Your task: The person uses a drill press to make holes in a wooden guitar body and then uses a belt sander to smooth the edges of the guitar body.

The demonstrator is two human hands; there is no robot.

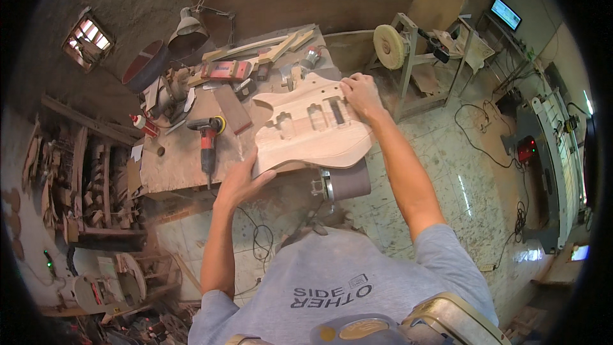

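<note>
In the head view, you have one pale, unpainted wooden guitar body in two hands, raised above the near right part of one dusty wooden bench and jutting past its near edge. Your left hand grips its left end, thumb along the rim; your right hand has its fingers curled over the upper right end. The bare-grained face shows two pale cavities, one dark rectangular slot and several small holes; its outline is curved. One brown belt-wrapped drum shows below it; you cannot tell whether they touch. Toward the near left corner lies one red-and-black power tool; by the left edge stands one red-and-white bottle.
</note>
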